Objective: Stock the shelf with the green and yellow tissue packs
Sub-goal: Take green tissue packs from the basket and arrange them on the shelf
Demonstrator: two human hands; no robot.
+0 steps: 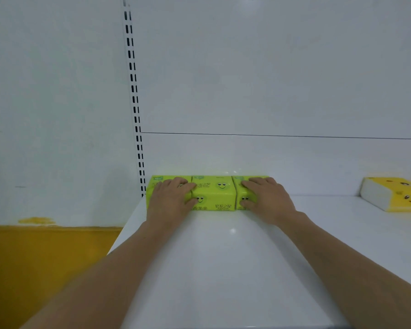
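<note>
Three green tissue packs stand side by side at the back left of the white shelf (223,257), against the rear panel. My left hand (170,198) lies on the left green pack (156,184), fingers across its top and thumb on its front. The middle green pack (215,193) shows smiley faces and is untouched between my hands. My right hand (266,198) lies on the right green pack (239,186) the same way, thumb on the front face. A yellow tissue pack (394,195) lies apart at the far right of the shelf.
A slotted white upright (135,103) runs up the rear panel just left of the packs. Left of the shelf is a white wall with a yellow band (45,269) below. The shelf's left edge falls off beside the left pack.
</note>
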